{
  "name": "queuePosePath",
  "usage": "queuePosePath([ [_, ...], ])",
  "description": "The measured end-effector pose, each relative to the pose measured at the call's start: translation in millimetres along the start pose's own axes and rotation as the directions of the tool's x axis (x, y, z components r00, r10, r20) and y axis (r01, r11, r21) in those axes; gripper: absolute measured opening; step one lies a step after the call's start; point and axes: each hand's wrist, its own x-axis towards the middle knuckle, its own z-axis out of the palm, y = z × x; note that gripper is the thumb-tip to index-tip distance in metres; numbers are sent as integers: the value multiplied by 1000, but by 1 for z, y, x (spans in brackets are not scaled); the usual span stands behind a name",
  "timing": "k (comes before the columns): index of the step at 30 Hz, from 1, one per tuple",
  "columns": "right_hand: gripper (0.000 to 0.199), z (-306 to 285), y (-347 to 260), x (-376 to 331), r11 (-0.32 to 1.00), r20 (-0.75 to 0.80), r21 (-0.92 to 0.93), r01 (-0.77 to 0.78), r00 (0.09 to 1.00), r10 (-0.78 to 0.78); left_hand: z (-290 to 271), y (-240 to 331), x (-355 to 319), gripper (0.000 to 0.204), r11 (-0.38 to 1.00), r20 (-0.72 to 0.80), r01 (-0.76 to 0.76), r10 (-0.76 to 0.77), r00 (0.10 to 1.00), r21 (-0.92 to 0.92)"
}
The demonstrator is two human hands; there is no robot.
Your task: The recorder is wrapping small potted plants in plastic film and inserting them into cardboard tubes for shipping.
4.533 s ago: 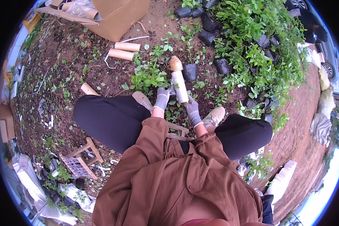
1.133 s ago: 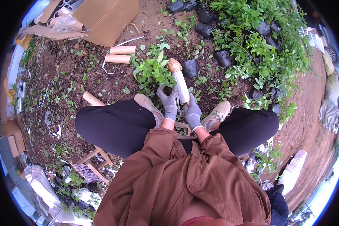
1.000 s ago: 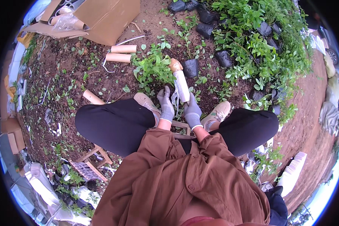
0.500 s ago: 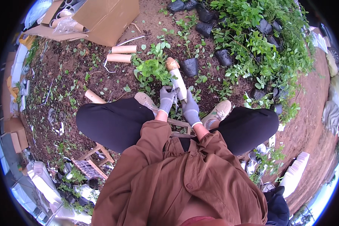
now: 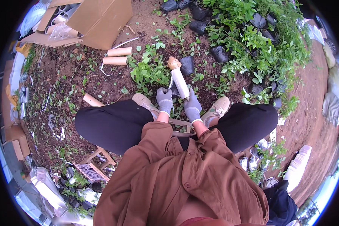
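Between my two grey-gloved hands is a whitish roll, tilted with its far end to the left. A crumpled tan-brown piece sits at that far end. My right hand is closed around the roll's near end. My left hand is closed just left of the roll, apart from it, and a thin white strip runs from the roll toward its fingers. Leafy seedlings grow just beyond the left hand. A black seedling bag stands beside the roll's far end.
Tan cardboard tubes lie on the soil at left. An open cardboard box holding rolls stands at the far left. Dense potted seedlings fill the far right. A small wooden stool lies behind my left knee.
My left hand has drawn away from the roll, back and slightly left, leaving a gap between them. The right hand stays at the roll's near end. The whole view has shifted slightly.
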Motion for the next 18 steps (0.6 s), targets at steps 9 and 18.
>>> queuePosePath([
  [9, 70, -6, 0, 1, 998, -113, -5, 64, 992, -64, -10, 15, 6, 28, 978, 13, 166, -169, 986, 126],
  [18, 66, -5, -4, 9, 985, 140, -156, 72, 989, -50, -3, 3, 5, 52, 737, 249, 509, -444, 861, -444],
])
